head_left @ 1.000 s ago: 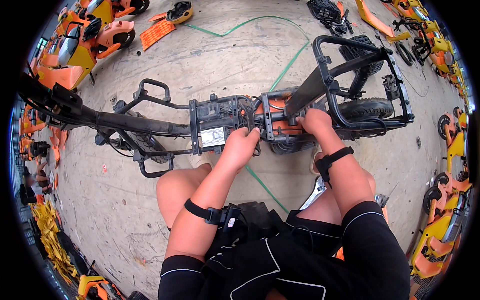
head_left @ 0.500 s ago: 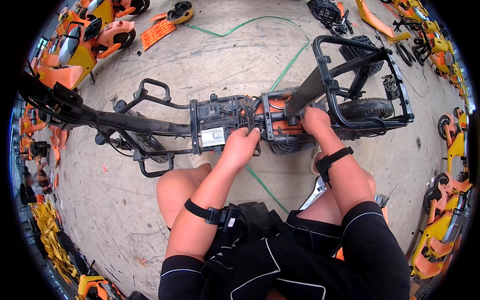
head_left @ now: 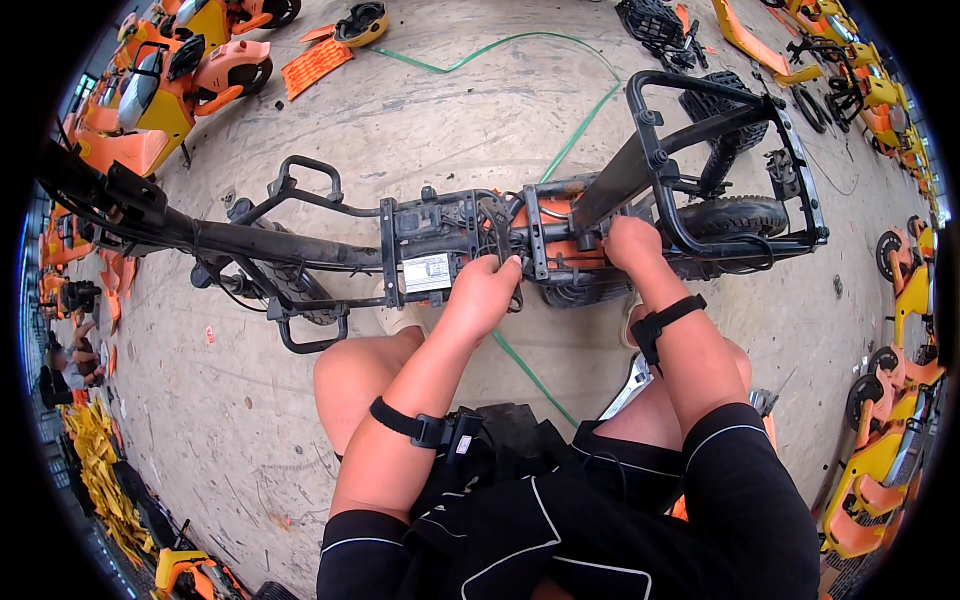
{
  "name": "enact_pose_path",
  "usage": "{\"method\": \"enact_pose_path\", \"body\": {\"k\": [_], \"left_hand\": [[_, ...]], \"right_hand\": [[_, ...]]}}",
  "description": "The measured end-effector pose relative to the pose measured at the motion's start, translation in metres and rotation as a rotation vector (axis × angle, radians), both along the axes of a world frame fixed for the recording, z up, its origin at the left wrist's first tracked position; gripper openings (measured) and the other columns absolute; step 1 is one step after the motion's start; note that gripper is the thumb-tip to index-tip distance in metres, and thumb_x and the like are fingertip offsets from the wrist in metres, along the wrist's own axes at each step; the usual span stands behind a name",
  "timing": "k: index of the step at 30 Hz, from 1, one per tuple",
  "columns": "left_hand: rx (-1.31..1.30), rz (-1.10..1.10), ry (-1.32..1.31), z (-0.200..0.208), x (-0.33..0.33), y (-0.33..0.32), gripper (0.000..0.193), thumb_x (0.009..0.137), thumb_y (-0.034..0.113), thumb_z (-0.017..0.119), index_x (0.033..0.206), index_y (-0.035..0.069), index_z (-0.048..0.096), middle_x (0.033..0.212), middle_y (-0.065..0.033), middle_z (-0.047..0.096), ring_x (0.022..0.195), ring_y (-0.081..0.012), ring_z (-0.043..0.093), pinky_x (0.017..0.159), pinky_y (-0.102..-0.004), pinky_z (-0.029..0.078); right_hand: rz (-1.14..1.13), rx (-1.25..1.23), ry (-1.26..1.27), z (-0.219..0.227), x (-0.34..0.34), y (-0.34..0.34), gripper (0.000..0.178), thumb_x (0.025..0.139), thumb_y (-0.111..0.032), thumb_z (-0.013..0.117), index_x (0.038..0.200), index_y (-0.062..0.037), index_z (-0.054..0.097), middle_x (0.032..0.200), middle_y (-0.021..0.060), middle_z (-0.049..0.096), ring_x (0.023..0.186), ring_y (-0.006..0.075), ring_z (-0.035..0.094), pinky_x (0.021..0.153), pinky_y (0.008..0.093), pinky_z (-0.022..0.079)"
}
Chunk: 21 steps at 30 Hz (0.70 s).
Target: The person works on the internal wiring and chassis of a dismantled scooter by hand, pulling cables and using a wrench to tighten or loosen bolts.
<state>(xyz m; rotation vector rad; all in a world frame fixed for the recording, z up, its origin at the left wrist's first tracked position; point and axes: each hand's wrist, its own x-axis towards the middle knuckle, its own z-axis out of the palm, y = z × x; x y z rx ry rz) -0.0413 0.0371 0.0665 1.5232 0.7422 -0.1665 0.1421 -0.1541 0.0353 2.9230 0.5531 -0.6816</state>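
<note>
A stripped black scooter frame (head_left: pixel 300 243) lies across the floor before me, its handlebar end to the left and the rear wheel (head_left: pixel 735 217) to the right. My left hand (head_left: pixel 484 292) is closed at the near edge of the middle section, beside a black controller box with a white label (head_left: pixel 427 272). Its thumb presses toward dark cables (head_left: pixel 495 225); what it grips is hidden. Just right of an orange panel (head_left: pixel 560 228), my right hand (head_left: pixel 633 243) is closed low by the thick seat tube (head_left: pixel 625 170). Its fingertips are out of sight.
Behind the frame, a green strap (head_left: pixel 585 125) trails over the concrete floor, and a yellow helmet-like shell (head_left: pixel 360 24) lies by an orange perforated panel (head_left: pixel 316 67). Orange-and-yellow scooters (head_left: pixel 165 105) stand left and right. A black crate (head_left: pixel 650 22) sits at the back.
</note>
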Motion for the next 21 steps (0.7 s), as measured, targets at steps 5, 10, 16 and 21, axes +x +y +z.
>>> {"method": "enact_pose_path", "body": {"k": [5, 10, 16, 21], "left_hand": [[0.017, -0.050, 0.039, 0.004, 0.000, 0.001, 0.035, 0.099, 0.029, 0.054, 0.085, -0.001, 0.064, 0.077, -0.0050, 0.064, 0.066, -0.0113, 0.055, 0.060, -0.0279, 0.046], [0.030, -0.062, 0.049, 0.002, 0.000, 0.001, 0.035, 0.099, 0.029, 0.054, 0.085, -0.001, 0.064, 0.077, -0.0049, 0.064, 0.065, -0.0114, 0.054, 0.060, -0.0281, 0.046], [0.055, -0.063, 0.031, -0.001, -0.001, 0.001, 0.034, 0.098, 0.029, 0.055, 0.086, -0.001, 0.065, 0.075, -0.0046, 0.063, 0.064, -0.0122, 0.054, 0.060, -0.0286, 0.045], [0.051, -0.073, 0.072, 0.012, 0.001, -0.002, 0.035, 0.098, 0.029, 0.055, 0.085, -0.002, 0.065, 0.074, -0.0046, 0.063, 0.062, -0.0121, 0.053, 0.059, -0.0289, 0.045]], "right_hand": [[0.005, -0.001, -0.006, -0.002, 0.001, -0.002, 0.038, 0.088, -0.036, 0.067, 0.106, -0.0025, 0.069, 0.104, 0.0195, 0.070, 0.098, 0.0355, 0.068, 0.083, 0.0445, 0.054], [-0.082, 0.018, 0.009, 0.001, -0.001, 0.001, 0.040, 0.091, -0.040, 0.063, 0.098, -0.0017, 0.071, 0.099, 0.0202, 0.071, 0.096, 0.0363, 0.068, 0.083, 0.0450, 0.054], [0.021, 0.026, -0.060, -0.005, -0.001, -0.002, 0.037, 0.090, -0.038, 0.064, 0.094, -0.0020, 0.072, 0.097, 0.0209, 0.071, 0.094, 0.0361, 0.068, 0.081, 0.0449, 0.055], [0.042, 0.051, -0.034, -0.011, 0.004, -0.005, 0.033, 0.086, -0.032, 0.069, 0.103, -0.0040, 0.068, 0.099, 0.0178, 0.071, 0.095, 0.0347, 0.068, 0.081, 0.0450, 0.055]]}}
